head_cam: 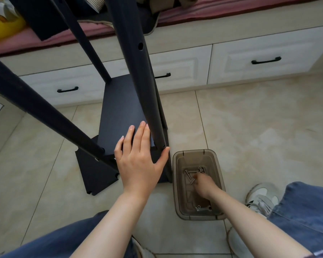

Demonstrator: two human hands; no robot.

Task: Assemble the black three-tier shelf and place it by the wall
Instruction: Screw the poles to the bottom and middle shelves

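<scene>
A half-built black shelf [119, 112] stands on the tiled floor [250, 136] in front of white drawers [250, 62]. Its lowest board's long axis runs from the person toward the drawers, and its posts [138, 71] rise upright toward the camera. The left hand [138, 161] lies flat on the board's near end, fingers straight and slightly apart, thumb at the foot of the near-right post. The right hand [203, 185] reaches among loose screws [191, 174] in a brown plastic bin [175, 192] just beside that corner; blur hides whether its fingers have closed. The step appears to be fetching a fastener, best done by pinning the board firmly so the post's hole lines up, and lifting a single screw.
</scene>
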